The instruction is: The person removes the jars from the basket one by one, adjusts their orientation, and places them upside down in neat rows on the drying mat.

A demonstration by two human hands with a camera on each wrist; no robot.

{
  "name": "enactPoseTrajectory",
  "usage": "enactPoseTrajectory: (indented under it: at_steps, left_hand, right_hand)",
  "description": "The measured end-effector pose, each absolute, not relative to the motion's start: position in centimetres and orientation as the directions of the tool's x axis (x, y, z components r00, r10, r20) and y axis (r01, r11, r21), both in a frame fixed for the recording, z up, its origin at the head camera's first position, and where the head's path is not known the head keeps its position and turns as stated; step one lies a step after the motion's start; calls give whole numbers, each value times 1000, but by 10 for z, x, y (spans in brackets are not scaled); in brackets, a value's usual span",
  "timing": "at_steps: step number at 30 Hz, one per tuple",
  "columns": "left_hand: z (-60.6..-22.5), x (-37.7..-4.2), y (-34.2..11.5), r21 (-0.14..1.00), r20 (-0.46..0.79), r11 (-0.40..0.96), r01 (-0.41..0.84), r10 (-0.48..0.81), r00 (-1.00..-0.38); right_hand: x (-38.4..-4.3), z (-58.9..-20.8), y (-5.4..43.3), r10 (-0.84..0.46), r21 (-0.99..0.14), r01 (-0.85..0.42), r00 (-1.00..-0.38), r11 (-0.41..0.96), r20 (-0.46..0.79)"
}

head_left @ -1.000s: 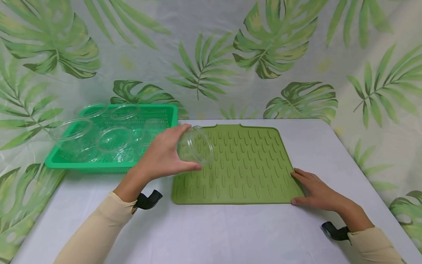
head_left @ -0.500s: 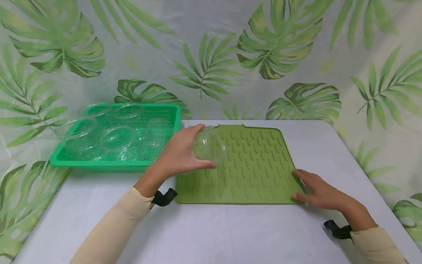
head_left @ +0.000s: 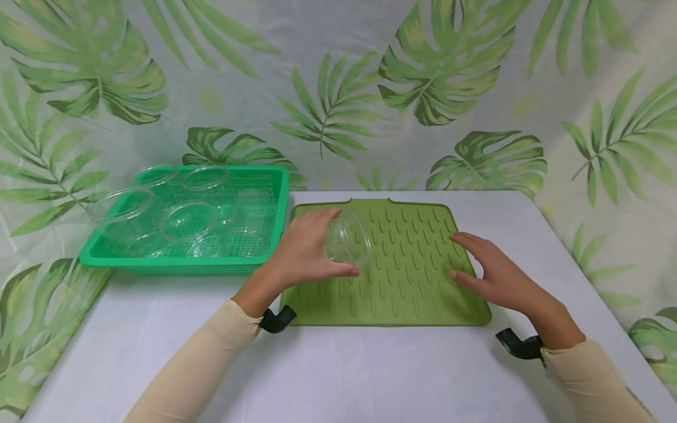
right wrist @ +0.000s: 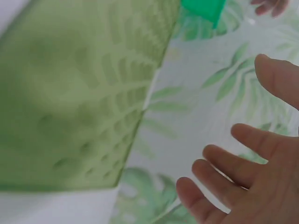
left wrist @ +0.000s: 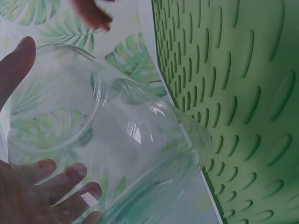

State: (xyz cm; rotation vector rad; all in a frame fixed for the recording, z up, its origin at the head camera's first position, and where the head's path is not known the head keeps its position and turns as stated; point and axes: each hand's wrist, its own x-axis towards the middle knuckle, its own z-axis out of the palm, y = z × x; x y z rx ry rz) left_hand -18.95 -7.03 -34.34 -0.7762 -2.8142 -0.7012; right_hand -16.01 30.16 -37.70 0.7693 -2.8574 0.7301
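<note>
My left hand [head_left: 304, 247] grips a clear glass bowl [head_left: 350, 238] from its left side, thumb at the front and fingers behind. The bowl lies tilted on its side over the left half of a green ridged mat [head_left: 407, 296]. In the left wrist view the bowl [left wrist: 140, 133] is see-through, with fingers [left wrist: 70, 184] showing through its wall. My right hand [head_left: 494, 273] hovers over the mat's right edge, fingers spread and relaxed, holding nothing. The right wrist view shows that hand [right wrist: 247, 172] with its palm bare.
A green plastic basket [head_left: 174, 262] stands at the back left with several clear bowls [head_left: 187, 222] in it. The table carries a white cloth [head_left: 391, 376]. A leaf-print curtain [head_left: 338, 88] rises behind and at both sides.
My left hand has carried the bowl rightward from beside the basket to over the mat. The right hand has lifted off the mat's right edge and moved left and away from me.
</note>
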Motion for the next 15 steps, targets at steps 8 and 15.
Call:
enactPoseTrajectory:
  at_steps: [8,15]
  left_hand:
    - [-346,-189,-65,409,235,742,532,478,-846]
    - [-350,-189,-64,416,235,727,546,494,-837]
  right_hand:
    - [-176,-348,258,-514,-435,-556,-829,708,222]
    - [-181,-337,221,-634,-454,-667,-732,591,250]
